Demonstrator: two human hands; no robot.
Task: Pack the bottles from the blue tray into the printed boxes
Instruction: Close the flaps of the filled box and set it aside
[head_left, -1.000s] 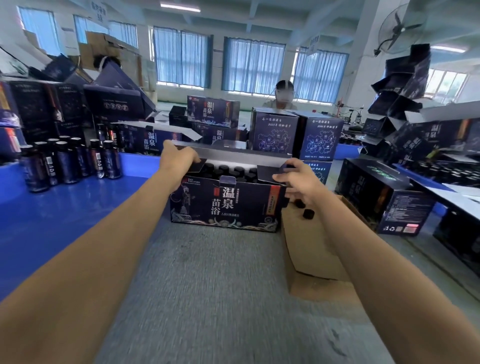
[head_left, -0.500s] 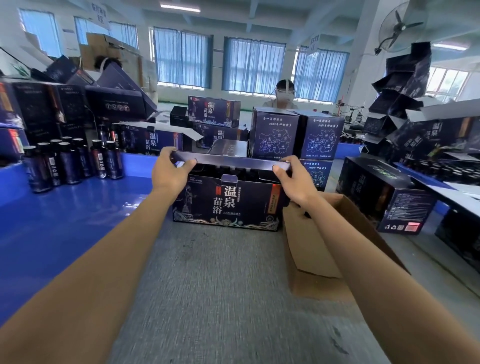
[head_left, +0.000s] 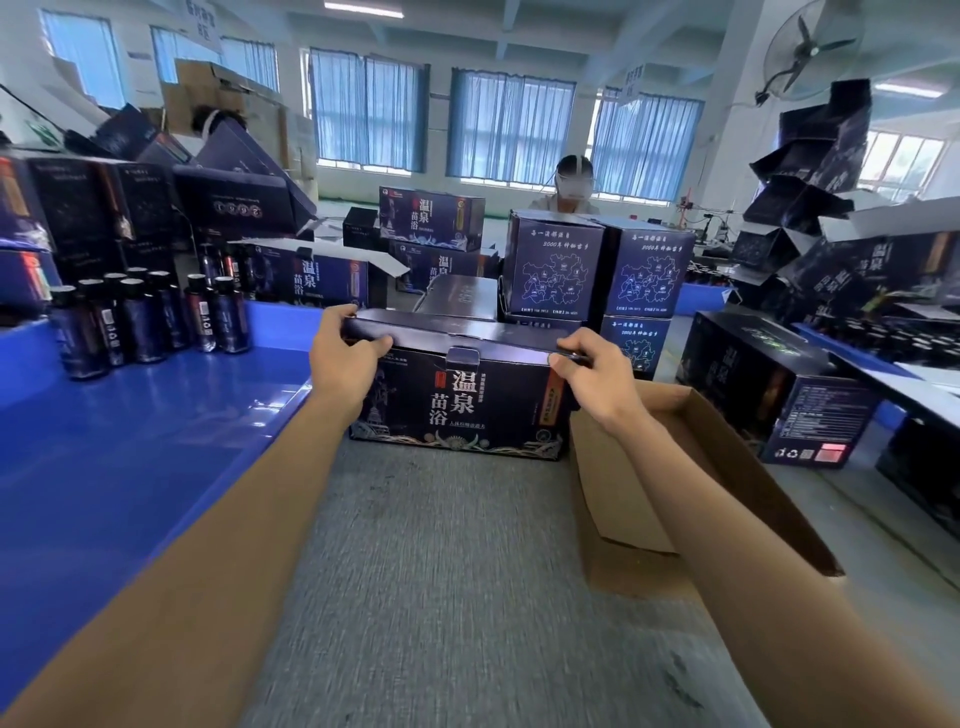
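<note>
Looking down past two bare forearms, I see the left hand (head_left: 345, 358) and right hand (head_left: 592, 371) gripping opposite ends of the glossy lid (head_left: 457, 332) of a dark, rectangular printed box (head_left: 457, 410), with the fingers curled over its top edge and the thumbs pinching from the front. The box stands on a grey, felt-like mat (head_left: 441, 571), just beside a plain brown cardboard carton (head_left: 649, 519) on its right. The dark, round-capped bottles (head_left: 145, 322) stand upright at the far end of the smooth, shiny blue tray (head_left: 130, 441) on the left, and behind are stacks of matching boxes (head_left: 602, 265), blue-curtained windows (head_left: 509, 130) and a wall fan (head_left: 810, 47).
</note>
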